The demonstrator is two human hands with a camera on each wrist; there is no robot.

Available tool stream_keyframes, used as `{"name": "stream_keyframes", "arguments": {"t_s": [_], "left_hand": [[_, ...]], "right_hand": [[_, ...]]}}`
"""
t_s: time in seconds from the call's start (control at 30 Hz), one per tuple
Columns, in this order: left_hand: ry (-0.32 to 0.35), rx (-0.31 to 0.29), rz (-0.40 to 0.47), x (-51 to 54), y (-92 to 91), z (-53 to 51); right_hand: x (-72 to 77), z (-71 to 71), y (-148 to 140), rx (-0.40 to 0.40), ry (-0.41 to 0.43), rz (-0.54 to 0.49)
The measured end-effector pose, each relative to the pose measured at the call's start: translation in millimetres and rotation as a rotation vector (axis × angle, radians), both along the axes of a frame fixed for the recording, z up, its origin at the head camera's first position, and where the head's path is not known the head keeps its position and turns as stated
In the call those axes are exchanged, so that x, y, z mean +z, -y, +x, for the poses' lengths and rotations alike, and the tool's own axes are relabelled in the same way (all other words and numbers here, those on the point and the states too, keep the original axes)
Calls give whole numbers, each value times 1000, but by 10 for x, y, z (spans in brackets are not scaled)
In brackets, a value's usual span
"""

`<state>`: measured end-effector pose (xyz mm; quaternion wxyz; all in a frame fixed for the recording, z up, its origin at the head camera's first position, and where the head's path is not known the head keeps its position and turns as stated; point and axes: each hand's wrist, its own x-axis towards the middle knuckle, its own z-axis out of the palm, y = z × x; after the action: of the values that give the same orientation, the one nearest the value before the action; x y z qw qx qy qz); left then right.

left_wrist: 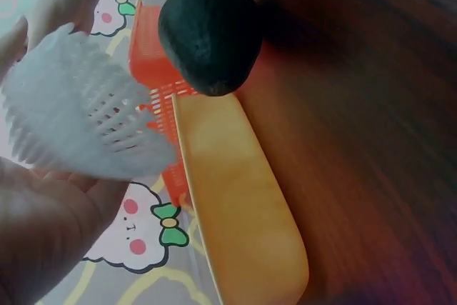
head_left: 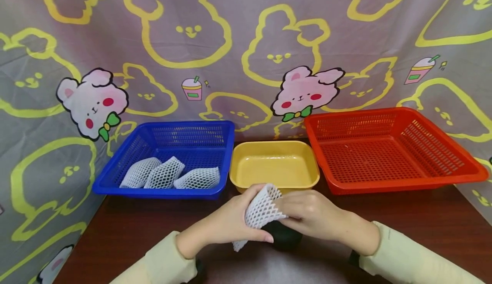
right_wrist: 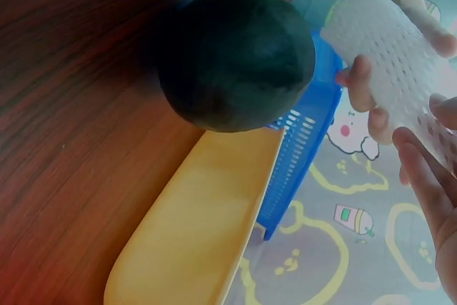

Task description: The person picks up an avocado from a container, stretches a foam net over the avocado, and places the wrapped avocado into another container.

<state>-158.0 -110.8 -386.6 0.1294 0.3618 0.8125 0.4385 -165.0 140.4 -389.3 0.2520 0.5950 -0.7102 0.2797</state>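
A white foam net sleeve [head_left: 261,209] is held in my left hand [head_left: 230,222], whose fingers wrap around it with the thumb below. My right hand [head_left: 319,215] pinches the sleeve's opening at its right end. Below the hands a dark green rounded fruit [head_left: 285,235] rests on the table, mostly hidden by them in the head view. Both wrist views show the fruit [left_wrist: 211,37] apart from the foam net sleeve [right_wrist: 393,55]; its exact kind is unclear.
A blue basket [head_left: 184,124] at the left holds three foam net sleeves [head_left: 197,178]. Behind the hands stands a yellow tub [head_left: 274,171]. A red basket [head_left: 369,156] is at the right. A patterned curtain [head_left: 246,27] hangs behind the brown table [head_left: 127,228].
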Motion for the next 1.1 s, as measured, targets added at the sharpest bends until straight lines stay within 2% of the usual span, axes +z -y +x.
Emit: {"name": "stream_keyframes", "arguments": {"t_s": [0.17, 0.47, 0.73, 0.9, 1.1], "left_hand": [[-4, 37, -25, 15, 57, -7], [-36, 103, -110, -35, 279, -36], [-46, 29, -187, -121, 388, -69], [-74, 29, -201, -163, 452, -91], [-52, 26, -212, -222, 478, -99]], "right_hand": [[15, -11, -46, -4, -11, 8], [20, 5, -164, -39, 97, 36], [-89, 52, -290, -98, 207, 78], [-164, 95, -345, -167, 299, 153], [-267, 138, -374, -225, 373, 241]]}}
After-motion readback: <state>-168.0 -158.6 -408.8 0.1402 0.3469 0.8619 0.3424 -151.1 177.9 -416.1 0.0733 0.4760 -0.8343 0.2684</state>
